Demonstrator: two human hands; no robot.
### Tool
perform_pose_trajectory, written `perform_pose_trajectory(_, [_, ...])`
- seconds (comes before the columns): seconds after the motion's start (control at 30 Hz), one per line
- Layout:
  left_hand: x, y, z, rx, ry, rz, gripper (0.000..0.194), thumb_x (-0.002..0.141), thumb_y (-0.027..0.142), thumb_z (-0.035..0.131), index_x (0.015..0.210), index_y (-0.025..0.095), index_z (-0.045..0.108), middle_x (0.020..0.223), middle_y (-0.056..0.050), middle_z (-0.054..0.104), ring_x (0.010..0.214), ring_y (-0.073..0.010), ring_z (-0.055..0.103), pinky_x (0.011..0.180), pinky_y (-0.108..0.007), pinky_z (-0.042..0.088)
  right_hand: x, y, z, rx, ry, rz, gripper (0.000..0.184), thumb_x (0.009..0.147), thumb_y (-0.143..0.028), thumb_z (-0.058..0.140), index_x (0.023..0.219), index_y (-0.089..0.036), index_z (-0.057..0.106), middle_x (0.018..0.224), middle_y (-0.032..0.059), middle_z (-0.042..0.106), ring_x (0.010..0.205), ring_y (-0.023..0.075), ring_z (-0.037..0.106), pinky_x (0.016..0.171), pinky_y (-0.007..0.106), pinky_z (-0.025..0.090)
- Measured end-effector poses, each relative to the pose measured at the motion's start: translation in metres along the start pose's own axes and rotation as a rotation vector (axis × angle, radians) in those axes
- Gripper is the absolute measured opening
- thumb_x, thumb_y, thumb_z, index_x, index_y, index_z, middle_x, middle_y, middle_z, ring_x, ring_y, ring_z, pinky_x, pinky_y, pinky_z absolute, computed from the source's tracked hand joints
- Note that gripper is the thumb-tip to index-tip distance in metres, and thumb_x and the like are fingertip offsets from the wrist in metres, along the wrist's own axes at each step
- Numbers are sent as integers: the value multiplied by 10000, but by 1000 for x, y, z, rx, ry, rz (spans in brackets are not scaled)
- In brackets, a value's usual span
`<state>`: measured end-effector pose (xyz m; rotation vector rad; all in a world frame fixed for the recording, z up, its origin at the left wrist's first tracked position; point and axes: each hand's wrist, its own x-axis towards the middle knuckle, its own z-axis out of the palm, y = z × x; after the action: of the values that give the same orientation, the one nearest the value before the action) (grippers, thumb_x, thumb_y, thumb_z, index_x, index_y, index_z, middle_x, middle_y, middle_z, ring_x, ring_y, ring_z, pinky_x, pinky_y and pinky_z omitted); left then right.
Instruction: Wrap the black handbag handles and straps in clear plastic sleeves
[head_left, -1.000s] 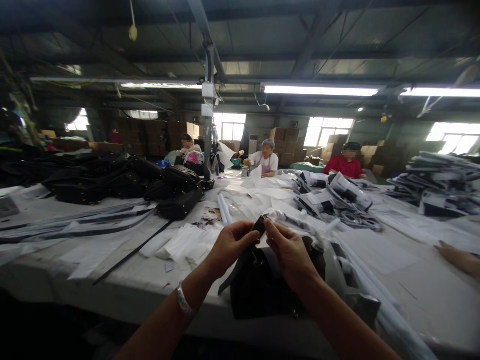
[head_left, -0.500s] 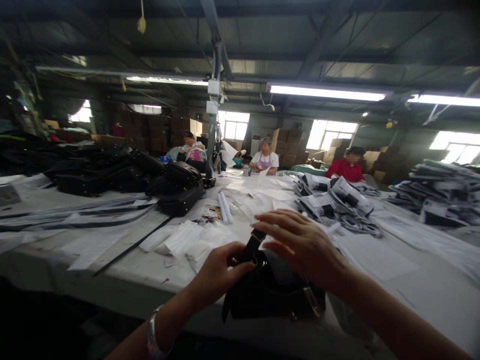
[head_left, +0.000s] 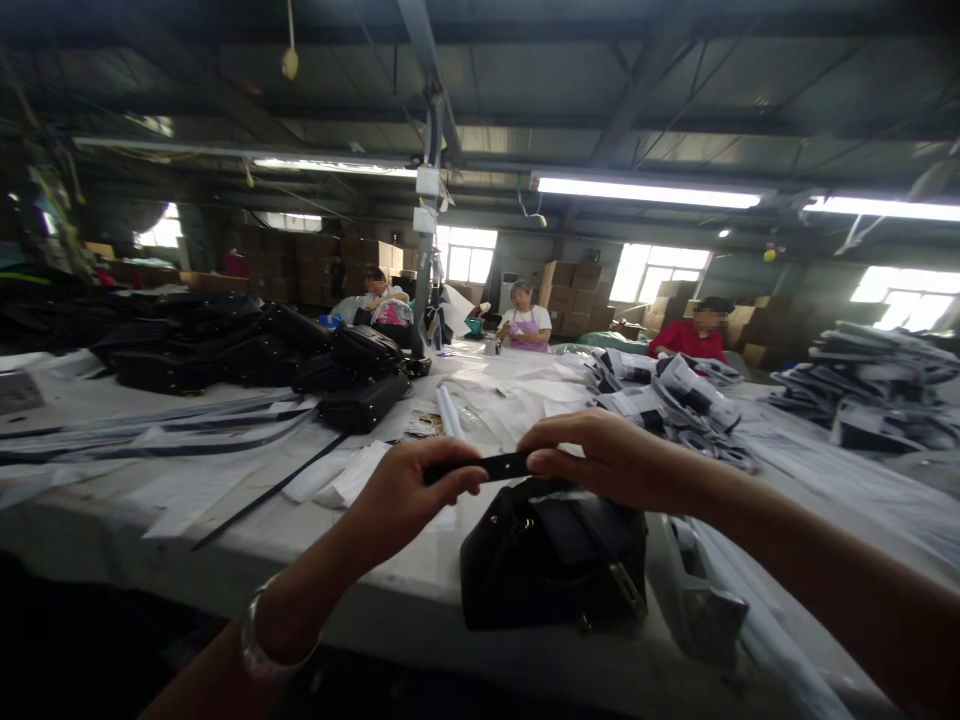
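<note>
A small black handbag (head_left: pixel 555 560) sits on the white table (head_left: pixel 225 540) right in front of me. Above it I hold its black strap (head_left: pixel 501 466) stretched level between both hands. My left hand (head_left: pixel 405 492) is closed on the strap's left end, with a silver bracelet on that wrist. My right hand (head_left: pixel 607 460) pinches the strap's right end. A metal clasp shows on the bag's front.
A heap of black bags (head_left: pixel 247 355) lies at the back left, with long black straps (head_left: pixel 262 492) and white paper slips nearby. Piles of wrapped goods (head_left: pixel 667 395) fill the right. Three other people (head_left: pixel 525 318) sit at the far end. Cardboard boxes stand behind them.
My right hand was open above the bag half a second ago and has now closed on the strap. Both hands have drawn the strap out level above the bag.
</note>
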<state>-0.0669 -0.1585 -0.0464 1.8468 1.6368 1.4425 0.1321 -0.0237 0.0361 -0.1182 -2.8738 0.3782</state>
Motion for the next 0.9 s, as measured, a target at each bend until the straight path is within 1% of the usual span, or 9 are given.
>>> perform_pose_trajectory(0.1, [14, 19, 3, 136, 172, 230, 186, 858, 377, 698, 917, 205, 735, 782, 4, 726, 690, -143, 650, 666, -234, 500, 9, -14, -11, 93, 3, 78, 264, 926, -417, 594, 851, -196, 718, 673, -15, 663, 607, 124, 584, 550, 219, 413])
perform_pose_trajectory(0.23, [18, 9, 19, 237, 735, 358, 186, 881, 332, 683, 1023, 214, 664, 1001, -39, 730, 940, -197, 678, 854, -314, 530, 6, -10, -26, 251, 220, 177, 284, 885, -401, 632, 694, -192, 660, 576, -30, 585, 515, 104, 520, 498, 223, 396])
perform_pose_trajectory(0.27, [16, 1, 28, 218, 810, 349, 171, 895, 313, 666, 1032, 212, 647, 1012, -44, 721, 962, -197, 672, 873, -325, 528, 3, -5, -27, 336, 281, 186, 281, 887, -400, 629, 698, -193, 650, 593, -24, 592, 525, 108, 534, 513, 230, 414])
perform_pose_trajectory(0.3, [15, -9, 38, 186, 814, 337, 160, 893, 308, 670, 1015, 209, 638, 999, -42, 717, 959, -195, 670, 881, -327, 527, -1, -1, -26, 434, 334, 187, 256, 887, -398, 633, 731, -196, 649, 633, -16, 614, 541, 113, 554, 529, 238, 432])
perform_pose_trajectory(0.43, [16, -35, 90, 32, 340, 196, 349, 810, 345, 764, 1112, 218, 642, 1047, -49, 735, 972, -213, 686, 866, -321, 539, -14, 13, -16, 734, 455, 154, 170, 862, -361, 691, 941, -218, 644, 850, 11, 682, 559, 106, 572, 526, 241, 440])
perform_pose_trajectory(0.53, [24, -37, 113, -38, 173, 152, 477, 775, 314, 799, 1219, 242, 639, 1101, -52, 735, 1010, -225, 684, 893, -319, 531, -19, 16, -10, 806, 503, 154, 172, 876, -366, 678, 920, -210, 621, 830, -1, 654, 539, 91, 522, 502, 228, 401])
perform_pose_trajectory(0.7, [34, -36, 113, -62, 133, 229, 251, 804, 246, 769, 1052, 242, 735, 1063, -44, 735, 1026, -224, 665, 933, -318, 499, -32, 22, 5, 492, 563, 258, 291, 934, -454, 575, 838, -190, 651, 793, 17, 660, 657, 138, 573, 623, 258, 448])
perform_pose_trajectory(0.8, [35, -42, 112, -120, 192, 181, 191, 815, 224, 745, 1006, 219, 735, 1020, -44, 740, 970, -212, 680, 885, -304, 511, -38, 30, 32, 241, 538, 345, 299, 962, -453, 508, 906, -208, 670, 885, 37, 714, 849, 210, 645, 764, 307, 467])
perform_pose_trajectory(0.9, [33, -48, 114, -182, 248, 90, 103, 881, 251, 663, 941, 199, 730, 891, -33, 745, 837, -190, 696, 787, -290, 527, -38, 38, 68, 74, 583, 382, 248, 972, -401, 488, 922, -216, 647, 928, 44, 730, 855, 224, 663, 762, 321, 454])
